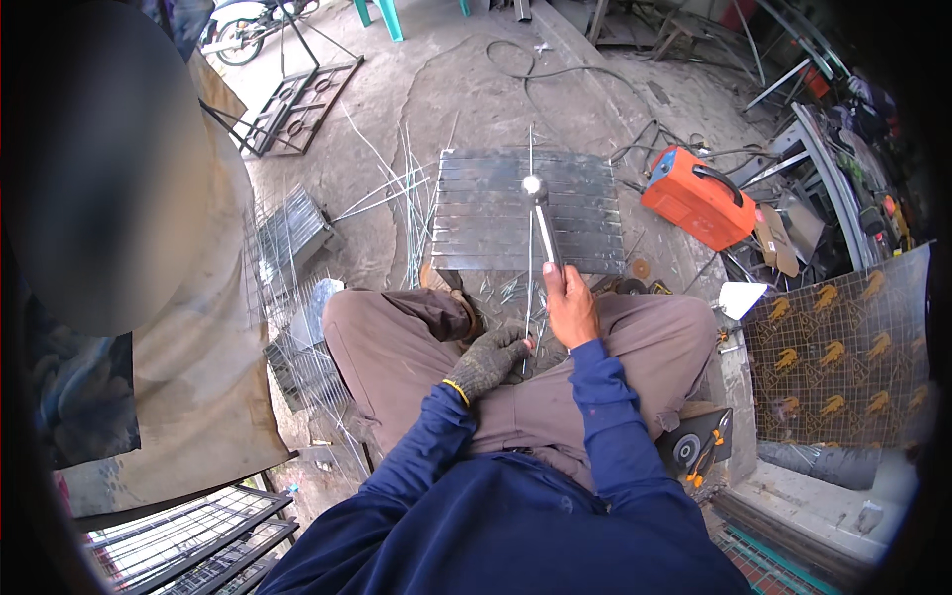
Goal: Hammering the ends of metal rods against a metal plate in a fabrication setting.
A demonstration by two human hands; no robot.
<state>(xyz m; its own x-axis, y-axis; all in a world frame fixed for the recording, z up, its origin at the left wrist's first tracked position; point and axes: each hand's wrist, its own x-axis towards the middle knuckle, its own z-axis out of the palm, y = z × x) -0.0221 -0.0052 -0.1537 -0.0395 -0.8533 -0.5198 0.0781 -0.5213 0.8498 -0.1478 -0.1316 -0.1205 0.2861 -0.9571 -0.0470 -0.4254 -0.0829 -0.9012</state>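
My left hand (488, 361), in a grey knit glove with a yellow cuff, is closed around the lower end of a thin metal rod (531, 253). The rod runs away from me across a dark slatted metal plate (476, 213) on the ground. Bare, my right hand (571, 304) grips a hammer (541, 223) by its handle. Its shiny rounded head is over the rod and plate; whether it touches the rod I cannot tell. Several loose thin rods (415, 220) lie left of the plate, and short cut pieces (508, 291) are scattered at its near edge.
An orange machine (699, 198) with a black handle stands to the right, with cables (635, 149) near it. Wire grids (297, 233) are stacked at left, below a hanging cloth (213, 397). Further off lies a black metal frame (302, 104). A grinding disc (686, 449) is beside my right knee.
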